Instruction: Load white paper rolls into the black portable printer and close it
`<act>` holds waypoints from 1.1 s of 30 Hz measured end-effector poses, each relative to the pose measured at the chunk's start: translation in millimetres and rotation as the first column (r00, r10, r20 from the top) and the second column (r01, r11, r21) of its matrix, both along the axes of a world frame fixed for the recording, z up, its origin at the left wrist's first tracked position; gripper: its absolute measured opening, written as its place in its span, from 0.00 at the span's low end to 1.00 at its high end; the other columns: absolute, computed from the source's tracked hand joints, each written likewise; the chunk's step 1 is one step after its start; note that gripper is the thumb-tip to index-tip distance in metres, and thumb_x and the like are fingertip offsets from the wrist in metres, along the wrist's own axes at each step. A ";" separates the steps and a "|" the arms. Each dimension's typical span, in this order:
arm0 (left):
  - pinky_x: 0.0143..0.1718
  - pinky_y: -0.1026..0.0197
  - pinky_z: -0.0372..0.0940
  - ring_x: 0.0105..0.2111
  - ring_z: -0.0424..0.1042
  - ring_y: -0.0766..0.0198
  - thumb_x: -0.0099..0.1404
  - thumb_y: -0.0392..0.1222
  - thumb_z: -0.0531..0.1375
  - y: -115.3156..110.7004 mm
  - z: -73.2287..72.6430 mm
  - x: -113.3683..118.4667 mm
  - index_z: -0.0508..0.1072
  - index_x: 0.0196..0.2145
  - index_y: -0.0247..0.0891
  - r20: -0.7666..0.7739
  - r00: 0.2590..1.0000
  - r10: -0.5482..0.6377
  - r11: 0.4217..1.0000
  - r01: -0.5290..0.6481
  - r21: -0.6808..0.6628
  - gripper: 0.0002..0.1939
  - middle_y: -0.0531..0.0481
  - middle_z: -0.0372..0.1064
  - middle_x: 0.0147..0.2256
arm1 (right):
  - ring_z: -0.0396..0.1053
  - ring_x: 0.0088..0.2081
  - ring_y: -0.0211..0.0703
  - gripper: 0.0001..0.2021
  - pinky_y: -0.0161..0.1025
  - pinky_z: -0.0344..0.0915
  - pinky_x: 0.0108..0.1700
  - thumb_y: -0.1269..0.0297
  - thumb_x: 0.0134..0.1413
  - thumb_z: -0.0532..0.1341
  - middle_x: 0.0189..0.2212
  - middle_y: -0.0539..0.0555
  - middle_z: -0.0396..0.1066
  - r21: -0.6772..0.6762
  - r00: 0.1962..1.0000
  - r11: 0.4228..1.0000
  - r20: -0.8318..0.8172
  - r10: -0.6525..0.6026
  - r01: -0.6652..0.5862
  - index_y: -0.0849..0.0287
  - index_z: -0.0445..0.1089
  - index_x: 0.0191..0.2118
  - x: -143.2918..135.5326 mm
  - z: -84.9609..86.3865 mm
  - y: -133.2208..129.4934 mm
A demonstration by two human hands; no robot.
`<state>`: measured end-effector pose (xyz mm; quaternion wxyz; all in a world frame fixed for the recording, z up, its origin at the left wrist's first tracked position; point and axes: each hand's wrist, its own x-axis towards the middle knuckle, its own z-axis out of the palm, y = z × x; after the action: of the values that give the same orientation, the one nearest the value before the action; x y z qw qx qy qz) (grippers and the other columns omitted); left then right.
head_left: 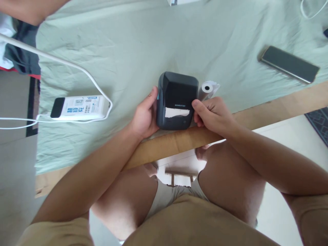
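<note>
A small black portable printer [179, 87] sits near the table's front edge, its top towards me. From its slot sticks a torn-edged strip of white paper [176, 112]. My left hand [145, 118] is wrapped round the printer's left side, thumb along the edge and the other fingers mostly hidden. On the opposite side, my right hand [212, 112] grips the right edge with the thumb and curled fingers. Just behind my right hand stands a small paper roll [206, 90] with a dark core hole and some clear wrapping beside it.
To the left lies a white power bank [82, 107] with a white cable [69, 64] looping round it. A dark phone [289, 65] rests at the right. Pale green cloth [115, 51] covers the table above a wooden edge [174, 143]. Another person's arm [30, 10] shows at top left.
</note>
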<state>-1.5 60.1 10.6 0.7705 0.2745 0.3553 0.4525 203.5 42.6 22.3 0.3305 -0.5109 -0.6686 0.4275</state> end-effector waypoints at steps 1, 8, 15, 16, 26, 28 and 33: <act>0.56 0.43 0.82 0.58 0.84 0.40 0.79 0.60 0.58 0.9 -1.7 -0.6 0.80 0.59 0.39 0.001 1.000 -0.002 1.000 0.002 -0.008 0.25 0.43 0.86 0.48 | 0.60 0.17 0.35 0.39 0.38 0.54 0.21 0.26 0.65 0.61 0.13 0.49 0.64 0.002 1.000 1.000 0.003 0.004 -0.004 0.54 0.68 0.17 0.0 0.9 -0.1; 0.48 0.53 0.83 0.50 0.87 0.49 0.82 0.55 0.57 -1.1 4.4 4.0 0.78 0.37 0.39 -0.124 0.979 0.161 0.983 -0.170 -0.064 0.20 0.46 0.86 0.38 | 0.62 0.18 0.35 0.31 0.37 0.53 0.21 0.44 0.68 0.65 0.13 0.49 0.66 0.008 0.989 0.994 0.098 0.111 -0.112 0.54 0.65 0.16 5.1 5.9 1.8; 0.50 0.54 0.82 0.48 0.88 0.51 0.84 0.49 0.54 -1.9 7.9 6.4 0.75 0.33 0.38 -0.096 0.980 0.172 0.982 -0.179 -0.067 0.21 0.46 0.84 0.34 | 0.54 0.16 0.31 0.30 0.36 0.46 0.18 0.53 0.62 0.71 0.11 0.46 0.61 0.173 0.999 0.985 0.045 0.010 -0.018 0.55 0.62 0.13 7.1 14.8 -1.9; 0.51 0.53 0.82 0.49 0.87 0.51 0.84 0.49 0.55 -1.6 7.0 6.3 0.75 0.34 0.38 -0.090 0.982 0.169 0.982 -0.175 -0.074 0.21 0.45 0.85 0.35 | 0.53 0.16 0.31 0.32 0.36 0.46 0.19 0.52 0.63 0.71 0.11 0.46 0.60 0.224 0.999 0.974 0.015 -0.028 0.024 0.55 0.61 0.13 5.2 17.9 -3.3; 0.57 0.52 0.79 0.54 0.85 0.49 0.81 0.58 0.60 -0.5 2.7 3.8 0.82 0.44 0.37 -0.098 0.987 0.130 0.987 -0.138 -0.077 0.21 0.44 0.86 0.42 | 0.69 0.21 0.37 0.13 0.43 0.63 0.23 0.50 0.73 0.67 0.37 0.49 0.85 0.428 0.922 0.830 -0.301 -0.242 0.357 0.48 0.79 0.35 -6.3 20.8 3.7; 0.56 0.52 0.80 0.54 0.86 0.50 0.83 0.54 0.57 -0.5 1.8 3.9 0.81 0.42 0.37 -0.094 0.985 0.144 0.986 -0.151 -0.077 0.21 0.45 0.86 0.39 | 0.69 0.22 0.38 0.07 0.43 0.65 0.25 0.57 0.71 0.67 0.39 0.48 0.85 0.507 0.953 0.808 -0.188 -0.238 0.301 0.48 0.79 0.38 -6.3 19.4 7.4; 0.54 0.52 0.80 0.51 0.86 0.51 0.82 0.53 0.58 -1.1 3.0 4.8 0.80 0.42 0.37 -0.068 0.989 0.131 0.988 -0.136 -0.069 0.19 0.45 0.85 0.39 | 0.74 0.31 0.46 0.04 0.45 0.65 0.35 0.63 0.64 0.67 0.34 0.51 0.82 0.563 0.898 0.826 0.354 -0.261 0.019 0.50 0.81 0.40 -13.9 26.8 14.3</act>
<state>3.3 58.9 13.6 0.7364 0.2357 0.4136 0.4806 189.6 57.0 49.1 0.3434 -0.5229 -0.7766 0.0740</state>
